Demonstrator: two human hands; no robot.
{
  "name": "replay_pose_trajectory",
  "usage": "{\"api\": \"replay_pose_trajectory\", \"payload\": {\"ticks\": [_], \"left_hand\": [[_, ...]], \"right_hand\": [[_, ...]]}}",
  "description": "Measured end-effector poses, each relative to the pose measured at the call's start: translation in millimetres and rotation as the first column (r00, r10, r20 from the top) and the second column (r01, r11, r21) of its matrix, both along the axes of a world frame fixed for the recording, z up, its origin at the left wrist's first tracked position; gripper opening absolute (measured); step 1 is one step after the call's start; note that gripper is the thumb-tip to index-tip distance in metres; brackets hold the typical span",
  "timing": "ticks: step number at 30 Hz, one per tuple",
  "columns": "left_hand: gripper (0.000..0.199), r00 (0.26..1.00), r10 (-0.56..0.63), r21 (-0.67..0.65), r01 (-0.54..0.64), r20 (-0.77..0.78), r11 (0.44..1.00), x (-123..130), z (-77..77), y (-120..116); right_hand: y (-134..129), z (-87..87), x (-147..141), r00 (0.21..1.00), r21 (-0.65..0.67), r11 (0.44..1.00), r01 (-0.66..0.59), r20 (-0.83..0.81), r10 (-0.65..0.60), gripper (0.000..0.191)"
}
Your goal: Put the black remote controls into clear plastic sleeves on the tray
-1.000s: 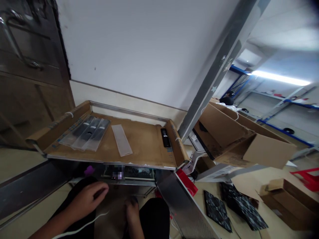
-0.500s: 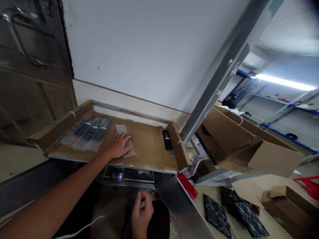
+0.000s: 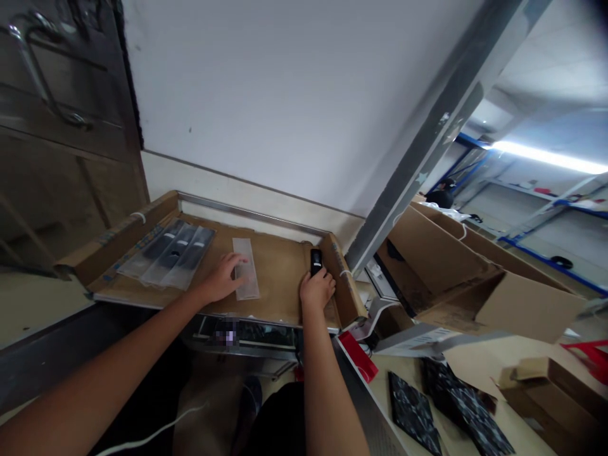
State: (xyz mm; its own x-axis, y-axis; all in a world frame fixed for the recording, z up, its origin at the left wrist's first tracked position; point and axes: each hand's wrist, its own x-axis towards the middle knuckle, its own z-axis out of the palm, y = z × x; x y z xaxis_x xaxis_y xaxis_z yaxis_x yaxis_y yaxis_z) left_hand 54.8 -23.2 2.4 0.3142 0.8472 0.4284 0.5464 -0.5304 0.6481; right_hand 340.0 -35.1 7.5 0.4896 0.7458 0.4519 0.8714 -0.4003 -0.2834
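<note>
My left hand (image 3: 225, 277) rests at the left edge of a flat translucent sleeve (image 3: 247, 278), its fingers apart and over the sleeve. At the right of the cardboard-lined tray (image 3: 280, 266), my right hand (image 3: 318, 289) is wrapped round the lower part of a black oblong object (image 3: 316, 258) with a small white label; the top end shows beyond the fingers. Several clear sleeves with dark items inside (image 3: 178, 250) lie overlapping on the tray's left side.
A large open cardboard box (image 3: 441, 259) stands right of the tray, past a grey post (image 3: 408, 164). Black patterned packages (image 3: 413, 408) and a smaller carton (image 3: 555, 392) are at the lower right. A red box (image 3: 358, 358) sits by the tray's right corner.
My right hand has come up from below the tray onto the black object. The translucent sleeve has turned and shifted slightly right, and my left hand has slid off most of it.
</note>
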Motion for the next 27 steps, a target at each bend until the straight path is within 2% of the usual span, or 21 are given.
{"api": "replay_pose_trajectory", "payload": {"ticks": [5, 10, 15, 20, 24, 27], "left_hand": [[0.049, 0.990, -0.072, -0.068, 0.064, -0.122, 0.996, -3.3, 7.7, -29.8], [0.026, 0.981, -0.106, -0.056, 0.098, -0.160, 0.994, -1.4, 7.1, -33.0], [0.013, 0.984, -0.121, -0.024, 0.119, -0.132, 0.993, 1.6, 5.6, -32.4], [0.018, 0.985, -0.057, 0.027, 0.062, -0.162, 0.998, 7.7, 7.8, -35.8], [0.021, 0.980, 0.105, 0.007, -0.105, -0.172, 0.994, 14.3, 6.9, -35.7], [0.022, 0.964, 0.197, 0.014, -0.198, -0.175, 0.980, 20.2, 5.2, -31.8]], "right_hand": [[6.2, 5.1, 0.5, 0.999, -0.041, 0.999, 0.030, -0.040, -0.032, 0.044], [0.3, 10.9, -2.0, 0.995, -0.077, 0.997, -0.001, -0.101, -0.007, 0.051], [-7.4, 14.1, -0.3, 0.976, -0.119, 0.985, -0.121, -0.197, 0.096, 0.043], [-28.1, 11.4, -4.7, 0.882, -0.012, 0.973, -0.232, -0.425, 0.205, 0.036], [-58.1, 3.5, -18.1, 0.787, 0.121, 0.946, -0.301, -0.529, 0.318, 0.042], [-74.1, 0.1, -23.4, 0.649, 0.253, 0.906, -0.340, -0.635, 0.420, 0.043]]}}
